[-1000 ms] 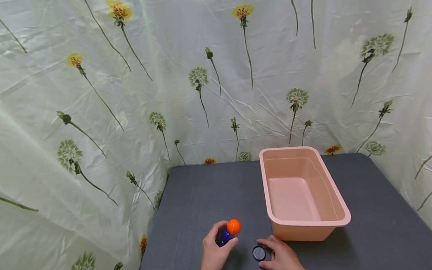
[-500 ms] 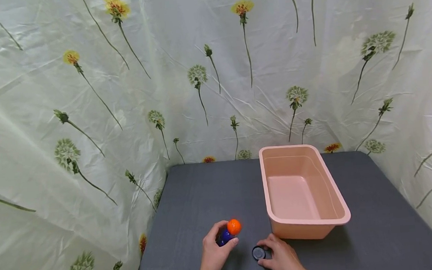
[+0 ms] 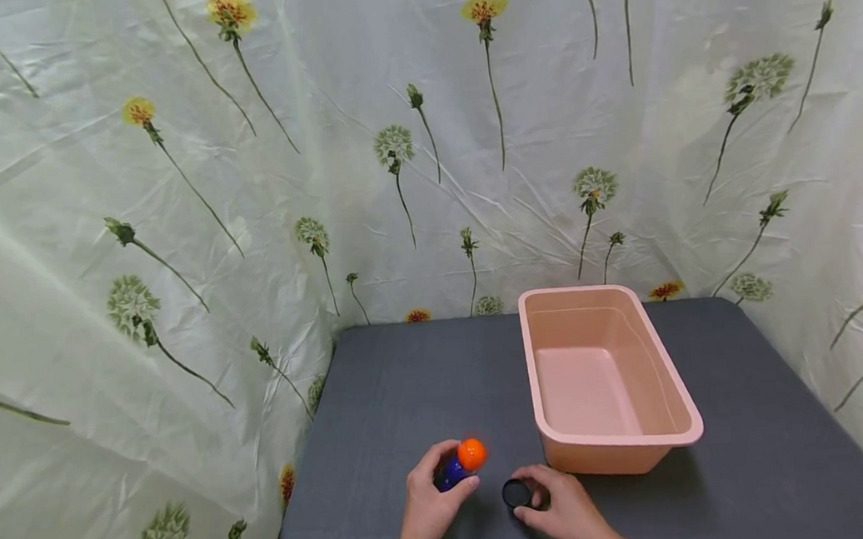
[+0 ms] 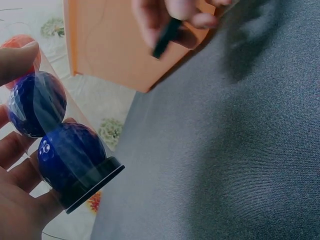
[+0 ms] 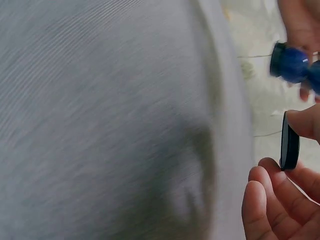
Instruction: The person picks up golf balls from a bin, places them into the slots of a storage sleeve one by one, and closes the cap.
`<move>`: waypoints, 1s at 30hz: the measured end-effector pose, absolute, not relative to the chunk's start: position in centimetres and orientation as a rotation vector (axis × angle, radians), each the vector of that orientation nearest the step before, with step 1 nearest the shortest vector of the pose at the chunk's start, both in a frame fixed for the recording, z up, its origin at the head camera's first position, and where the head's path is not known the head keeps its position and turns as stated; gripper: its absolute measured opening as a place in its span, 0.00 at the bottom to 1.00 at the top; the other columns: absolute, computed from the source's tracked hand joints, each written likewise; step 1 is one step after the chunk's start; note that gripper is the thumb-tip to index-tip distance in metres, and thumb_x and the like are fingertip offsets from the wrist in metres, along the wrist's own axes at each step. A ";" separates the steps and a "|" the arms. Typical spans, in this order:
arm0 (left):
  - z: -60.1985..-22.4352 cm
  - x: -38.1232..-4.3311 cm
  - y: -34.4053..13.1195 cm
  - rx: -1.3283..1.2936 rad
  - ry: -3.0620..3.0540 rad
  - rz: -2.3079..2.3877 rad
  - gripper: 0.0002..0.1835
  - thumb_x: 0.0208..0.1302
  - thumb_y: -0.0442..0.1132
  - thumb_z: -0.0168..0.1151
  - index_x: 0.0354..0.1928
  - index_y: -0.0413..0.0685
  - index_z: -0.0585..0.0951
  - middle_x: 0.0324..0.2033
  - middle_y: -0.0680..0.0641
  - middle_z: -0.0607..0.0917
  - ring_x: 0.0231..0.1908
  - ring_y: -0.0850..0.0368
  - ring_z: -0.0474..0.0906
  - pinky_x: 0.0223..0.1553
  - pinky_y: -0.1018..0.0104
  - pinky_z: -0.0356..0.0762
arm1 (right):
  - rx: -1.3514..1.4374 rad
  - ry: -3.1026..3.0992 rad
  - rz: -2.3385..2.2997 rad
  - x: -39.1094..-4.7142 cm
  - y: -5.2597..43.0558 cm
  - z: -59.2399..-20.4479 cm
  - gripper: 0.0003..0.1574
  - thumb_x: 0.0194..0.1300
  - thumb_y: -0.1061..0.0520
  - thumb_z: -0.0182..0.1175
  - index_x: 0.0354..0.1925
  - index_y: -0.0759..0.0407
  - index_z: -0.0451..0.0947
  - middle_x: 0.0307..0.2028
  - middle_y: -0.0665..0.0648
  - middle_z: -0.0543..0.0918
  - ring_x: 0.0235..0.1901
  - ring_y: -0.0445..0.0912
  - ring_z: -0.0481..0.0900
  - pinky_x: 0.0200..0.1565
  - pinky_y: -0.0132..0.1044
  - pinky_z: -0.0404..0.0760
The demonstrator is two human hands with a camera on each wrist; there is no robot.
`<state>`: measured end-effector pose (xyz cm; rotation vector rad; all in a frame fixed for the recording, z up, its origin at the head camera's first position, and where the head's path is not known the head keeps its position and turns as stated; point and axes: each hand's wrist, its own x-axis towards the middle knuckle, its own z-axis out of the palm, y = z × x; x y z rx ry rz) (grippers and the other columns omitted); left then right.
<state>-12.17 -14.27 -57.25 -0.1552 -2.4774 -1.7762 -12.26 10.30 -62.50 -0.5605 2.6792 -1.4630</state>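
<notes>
My left hand (image 3: 431,499) grips a clear plastic tube (image 4: 76,111) with golf balls inside. Two blue golf balls (image 4: 72,152) sit towards a black end cap (image 4: 95,185), and an orange ball (image 3: 472,454) sits at the opposite end, with my thumb over it in the left wrist view. Seen from the head, the tube leans with its orange end up and to the right. Just right of it, my right hand (image 3: 569,510) pinches a round black lid (image 3: 516,493) between thumb and fingers. That lid is apart from the tube.
A pink plastic bin (image 3: 616,440) stands beyond my right hand, with nothing visible inside. Both hands are over a dark grey table (image 3: 409,380). A flower-printed curtain (image 3: 365,182) hangs behind the table and along its sides.
In my right hand the lid has turned over: its greyish face showed upward before, a black face shows now. My left hand holds the tube almost unmoved. The head view has tilted slightly.
</notes>
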 end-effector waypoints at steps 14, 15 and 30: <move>-57.2 -11.9 -14.2 -0.304 -2.503 -1.753 0.26 0.55 0.45 0.78 0.56 0.58 0.80 0.50 0.56 0.84 0.50 0.57 0.80 0.57 0.44 0.75 | -0.498 2.529 -1.684 -11.3 9.7 -58.0 0.26 0.57 0.48 0.75 0.54 0.46 0.80 0.38 0.47 0.79 0.32 0.44 0.79 0.30 0.34 0.82; -57.3 -11.9 -14.2 -0.319 -2.503 -1.744 0.26 0.55 0.46 0.78 0.56 0.59 0.80 0.50 0.56 0.84 0.50 0.57 0.80 0.57 0.44 0.75 | -0.499 2.531 -1.695 -11.2 9.6 -57.8 0.26 0.57 0.49 0.76 0.54 0.46 0.80 0.38 0.47 0.79 0.32 0.45 0.79 0.30 0.35 0.82; -57.2 -11.7 -14.2 -0.397 -2.514 -1.732 0.26 0.56 0.43 0.77 0.57 0.62 0.79 0.51 0.57 0.83 0.51 0.58 0.80 0.56 0.50 0.77 | -0.431 2.455 -1.758 -10.2 9.2 -54.8 0.28 0.58 0.50 0.75 0.55 0.52 0.79 0.46 0.54 0.82 0.39 0.47 0.82 0.36 0.34 0.84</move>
